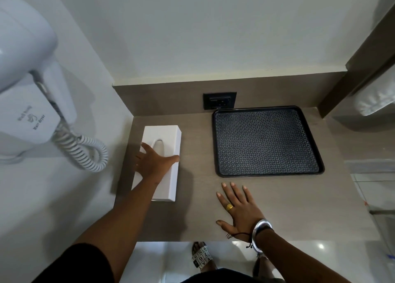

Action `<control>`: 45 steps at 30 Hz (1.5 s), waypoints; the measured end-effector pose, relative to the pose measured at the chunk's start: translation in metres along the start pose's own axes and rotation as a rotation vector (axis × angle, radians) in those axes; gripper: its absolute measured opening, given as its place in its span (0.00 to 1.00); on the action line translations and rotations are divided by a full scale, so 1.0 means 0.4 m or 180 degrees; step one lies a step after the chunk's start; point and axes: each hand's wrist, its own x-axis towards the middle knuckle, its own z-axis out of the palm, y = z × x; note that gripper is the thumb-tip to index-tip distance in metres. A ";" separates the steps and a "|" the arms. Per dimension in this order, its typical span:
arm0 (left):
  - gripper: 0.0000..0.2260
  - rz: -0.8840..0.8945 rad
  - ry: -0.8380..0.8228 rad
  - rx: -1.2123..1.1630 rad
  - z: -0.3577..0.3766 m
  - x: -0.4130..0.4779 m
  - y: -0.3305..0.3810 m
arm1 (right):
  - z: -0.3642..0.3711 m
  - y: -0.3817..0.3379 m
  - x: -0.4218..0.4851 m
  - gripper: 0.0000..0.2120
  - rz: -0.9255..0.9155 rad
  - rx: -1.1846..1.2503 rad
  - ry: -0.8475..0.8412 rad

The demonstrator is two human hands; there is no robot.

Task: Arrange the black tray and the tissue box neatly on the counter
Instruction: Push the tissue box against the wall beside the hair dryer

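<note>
Head view first, from the fingers outward: the left hand (152, 163) lies spread over the top of the tissue box (159, 161), its fingers (146, 147) splayed wide across the lid beside the oval slot and the thumb reaching to the box's right top edge; it presses down rather than wrapping round, which reads as a hold meant for sliding or turning the box flat on the desk (288, 201), not for lifting it; the right hand (239, 210), with a ring on one finger and a bangle at the wrist, rests palm down on bare desk with its fingers open and fanned, holding nothing, probably as a brace while the left works; the box sits on the left part of the desk near the side wall, its long axis running from the near edge toward the back wall but leaning a little to the right at the far end, so it is not quite square with the desk; the black tray (267, 141) lies empty on the right part, well apart from the box, its back edge close under the wall socket (219, 100), its long axis across the desk and nearly parallel to the back wall; a wall hair dryer (27, 79) hangs to the left, clear of both.
</note>
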 end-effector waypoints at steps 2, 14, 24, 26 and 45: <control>0.60 -0.0035 0.0072 0.0069 0.016 0.001 -0.008 | 0.002 0.001 0.002 0.39 0.0005 0.0015 -0.0008; 0.53 0.1639 0.0754 0.0576 0.056 -0.098 -0.101 | 0.016 0.010 0.002 0.39 -0.0007 0.0077 -0.0083; 0.52 0.2437 0.0499 0.0964 0.071 -0.125 -0.169 | 0.018 0.013 0.006 0.39 -0.0060 0.0037 -0.0111; 0.52 0.2424 0.0500 0.0965 0.072 -0.123 -0.171 | 0.016 0.014 0.006 0.39 -0.0061 0.0025 -0.0100; 0.52 0.2003 0.0436 0.0969 0.019 0.070 -0.118 | 0.026 0.023 0.013 0.38 -0.0088 0.0037 -0.0047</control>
